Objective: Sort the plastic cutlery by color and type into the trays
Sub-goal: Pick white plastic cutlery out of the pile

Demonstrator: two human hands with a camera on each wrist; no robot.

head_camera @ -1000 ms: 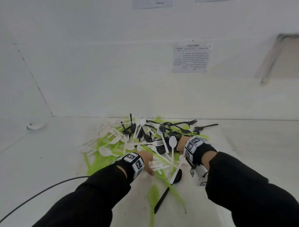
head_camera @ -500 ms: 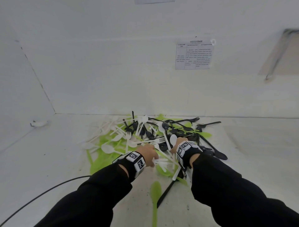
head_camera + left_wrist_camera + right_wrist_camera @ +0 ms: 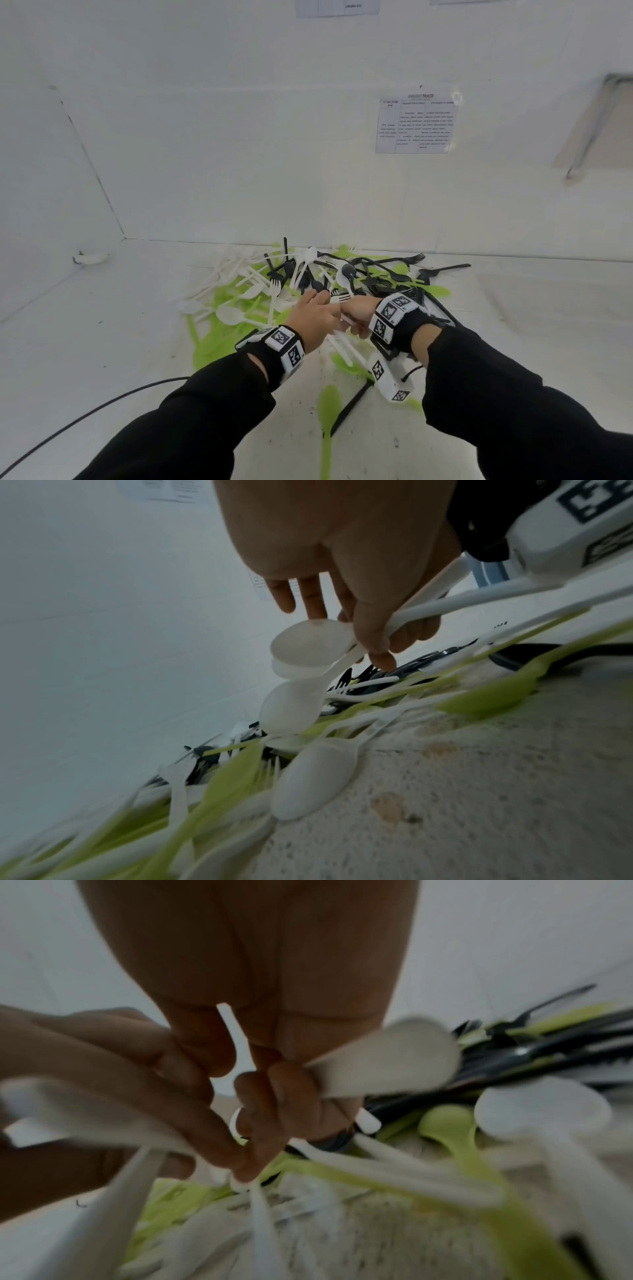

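Observation:
A mixed pile of white, green and black plastic cutlery (image 3: 342,274) lies on the white surface against the back wall. Both my hands meet over its near edge. My left hand (image 3: 313,315) pinches a small bunch of white spoons (image 3: 301,647) by their handles between thumb and fingers, the bowls hanging just above the pile. Touching it on the right, my right hand (image 3: 358,313) has its fingers (image 3: 274,1091) curled round a white spoon (image 3: 407,1061). No tray shows in any view.
A single green spoon (image 3: 328,411) and a black handle (image 3: 351,406) lie in front of the pile, close to me. A black cable (image 3: 85,421) runs across the near left. A small white object (image 3: 90,257) sits at the far left wall. A paper sheet (image 3: 416,123) hangs on the back wall.
My right hand has moved left and my left hand forward, so they now touch over the pile's near edge. White spoons are lifted between them.

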